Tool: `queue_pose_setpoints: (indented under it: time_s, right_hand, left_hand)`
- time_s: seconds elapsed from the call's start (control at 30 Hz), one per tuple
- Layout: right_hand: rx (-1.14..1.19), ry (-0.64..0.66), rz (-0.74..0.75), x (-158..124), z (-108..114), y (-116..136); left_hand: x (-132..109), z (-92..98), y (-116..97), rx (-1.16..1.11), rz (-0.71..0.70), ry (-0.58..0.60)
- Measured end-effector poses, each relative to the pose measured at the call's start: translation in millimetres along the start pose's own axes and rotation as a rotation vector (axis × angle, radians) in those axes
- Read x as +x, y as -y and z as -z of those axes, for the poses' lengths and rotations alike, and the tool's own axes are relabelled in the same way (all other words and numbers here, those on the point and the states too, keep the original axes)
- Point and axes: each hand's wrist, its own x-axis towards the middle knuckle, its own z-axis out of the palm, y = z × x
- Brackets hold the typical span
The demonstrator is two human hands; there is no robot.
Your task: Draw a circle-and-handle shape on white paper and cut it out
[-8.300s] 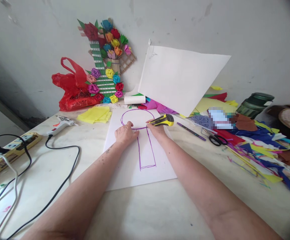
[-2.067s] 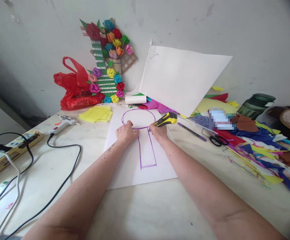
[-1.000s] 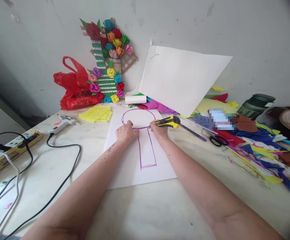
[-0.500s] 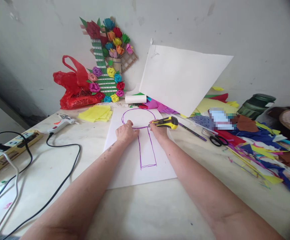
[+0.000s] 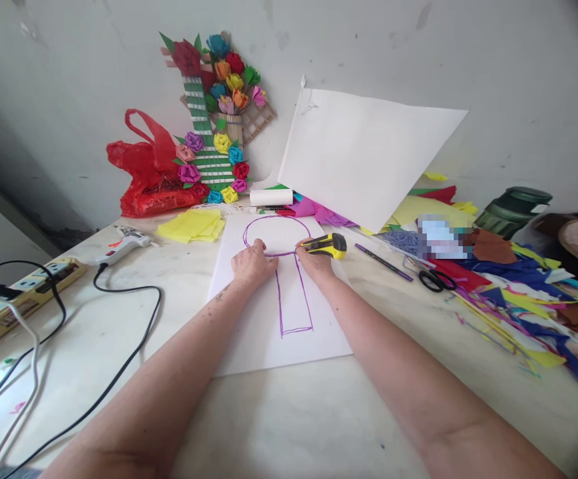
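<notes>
A white sheet [image 5: 249,332] lies in front of me, with a purple outline of a round top and a long straight stem drawn on it. My left hand [image 5: 253,263] presses on the sheet at the left, by the lower edge of the round shape, thumb apart from the fingers. On the other side my right hand [image 5: 316,263] grips a yellow and black utility knife [image 5: 331,245]. The knife's handle points right, and its front end is partly hidden by my fingers near where the stem meets the round shape. I cannot make out the blade.
On the left are a glue gun [image 5: 124,249], a power strip [image 5: 24,296] and cords. A red bag [image 5: 151,179], a paper-flower guitar [image 5: 206,146] and a large white board [image 5: 368,153] stand behind. A purple pen [image 5: 383,261], scissors [image 5: 435,279] and coloured scraps [image 5: 518,286] lie right.
The utility knife's handle has swung slightly, its rear end now a little further left. My left hand and the sheet stay in place.
</notes>
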Motion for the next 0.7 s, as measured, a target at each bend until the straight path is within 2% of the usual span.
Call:
queue_pose_setpoints:
  time_s: [0.1, 0.3, 0.7]
  right_hand:
    - [0.031, 0.002, -0.076, 0.0, -1.1, 0.5]
    - [0.042, -0.006, -0.116, 1.8, -1.7, -0.5]
    - [0.022, -0.025, -0.111, 2.6, -1.5, -2.7]
  left_hand:
    - [0.0, -0.1, -0.2, 0.006, 0.007, 0.002]
    - [-1.1, 2.0, -0.9, -0.001, 0.008, 0.001]
    - [-2.0, 4.6, -2.6, 0.003, 0.019, 0.029]
